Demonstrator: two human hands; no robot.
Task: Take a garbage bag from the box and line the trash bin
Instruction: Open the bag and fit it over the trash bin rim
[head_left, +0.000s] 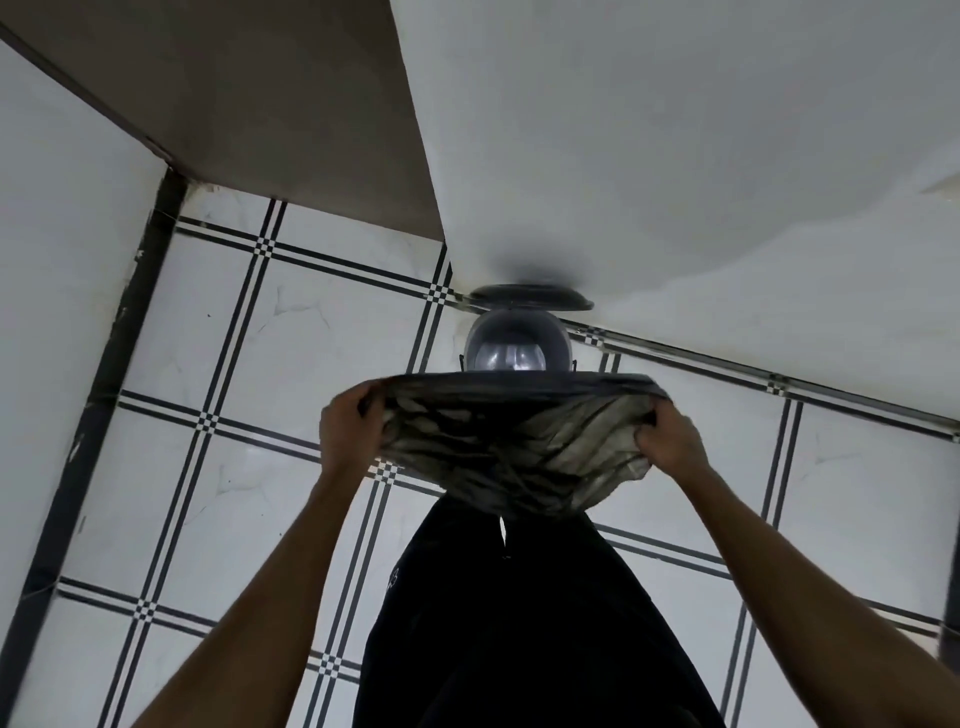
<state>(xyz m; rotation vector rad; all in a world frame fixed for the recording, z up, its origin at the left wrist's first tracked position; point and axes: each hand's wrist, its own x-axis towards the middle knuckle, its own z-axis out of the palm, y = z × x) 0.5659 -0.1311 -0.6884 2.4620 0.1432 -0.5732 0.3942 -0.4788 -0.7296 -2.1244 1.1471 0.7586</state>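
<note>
A dark, thin garbage bag (511, 447) hangs stretched wide between my two hands, its mouth pulled into a flat line and the crumpled body sagging below. My left hand (350, 428) grips the bag's left edge. My right hand (670, 441) grips the right edge, fingers curled into the plastic. Just beyond the bag stands the round dark trash bin (517, 340), its opening facing up and its lid (530, 297) raised against the white wall. The bag is held in front of the bin's near side, hiding its lower part. No box is in view.
The floor is white tile (244, 332) with black checked lines. A white wall (675, 156) runs behind the bin, a brown door or panel (270, 104) at the upper left. My dark trousers (519, 623) fill the lower middle.
</note>
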